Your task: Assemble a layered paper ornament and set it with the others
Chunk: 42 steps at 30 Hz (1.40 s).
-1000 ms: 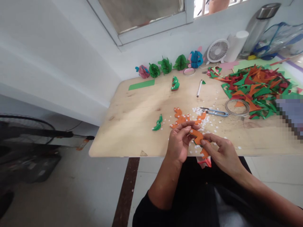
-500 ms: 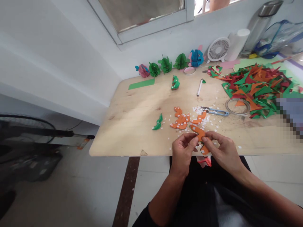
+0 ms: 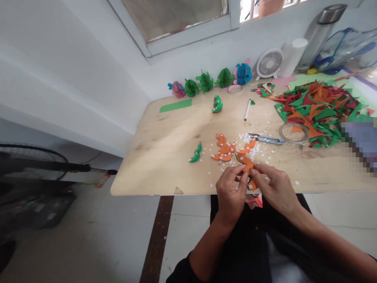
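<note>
The right hand (image 3: 277, 190) has its fingers pinched on an orange cutout (image 3: 248, 164), held above the counter's (image 3: 159, 169) near edge. The left hand (image 3: 231, 190) has thumb and forefinger close together at its left side — whether they grip, one cannot tell. Fingers cover the cutout's middle; toward the counter's right, a pixelated object (image 3: 361, 141) is cut off.

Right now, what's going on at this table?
A person works over the table's near edge. The right hand pinches a wavy orange paper piece with green showing along its edge; the left hand has its fingers at that piece, though whether they grip it isn't clear. Beyond lie more orange cutouts with white squares on them, blue-handled snips and, to the right, a pile of paper scraps.
</note>
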Motion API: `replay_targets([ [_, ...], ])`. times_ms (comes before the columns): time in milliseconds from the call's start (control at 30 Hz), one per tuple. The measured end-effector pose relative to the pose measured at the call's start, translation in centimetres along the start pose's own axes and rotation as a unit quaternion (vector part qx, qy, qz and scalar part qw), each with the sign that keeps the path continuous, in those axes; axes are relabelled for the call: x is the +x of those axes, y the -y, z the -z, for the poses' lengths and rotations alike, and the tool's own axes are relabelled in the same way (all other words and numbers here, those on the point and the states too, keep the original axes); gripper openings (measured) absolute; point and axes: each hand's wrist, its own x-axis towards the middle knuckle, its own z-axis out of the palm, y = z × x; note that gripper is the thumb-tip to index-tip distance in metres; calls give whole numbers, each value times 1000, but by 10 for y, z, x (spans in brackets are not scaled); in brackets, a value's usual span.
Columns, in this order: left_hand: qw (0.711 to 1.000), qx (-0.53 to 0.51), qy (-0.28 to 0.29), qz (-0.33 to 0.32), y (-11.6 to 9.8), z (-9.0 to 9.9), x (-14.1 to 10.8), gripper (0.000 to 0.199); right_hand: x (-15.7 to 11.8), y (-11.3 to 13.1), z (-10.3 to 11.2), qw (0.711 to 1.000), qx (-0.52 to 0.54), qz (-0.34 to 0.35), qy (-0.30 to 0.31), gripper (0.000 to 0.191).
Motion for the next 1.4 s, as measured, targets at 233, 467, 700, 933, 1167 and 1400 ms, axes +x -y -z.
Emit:
replay_targets([
  [233, 999, -3, 30, 18, 6, 2, 0, 20, 0, 3, 0, 998, -44, 28, -22, 28],
  [467, 998, -40, 27, 49, 6, 0, 0, 19, 3, 3, 1, 1000, 20, -19, 6, 28],
  [700, 991, -88, 6, 104, 2, -1, 3, 13, 2, 1, -1, 997, 54, -47, -19, 27],
  [933, 956, -226, -45, 183, 1, -14, 14, 51, 1, 6, -3, 999, 21, -6, -33, 25],
  [1167, 932, -273, -104, 214, -10, -21, 20, 27, -3, 0, -7, 994, -58, 57, -69, 22],
  [1400, 907, -321, -91, 258, -9, -16, 26, 21, -3, 0, -8, 995, -52, 53, -67, 21],
])
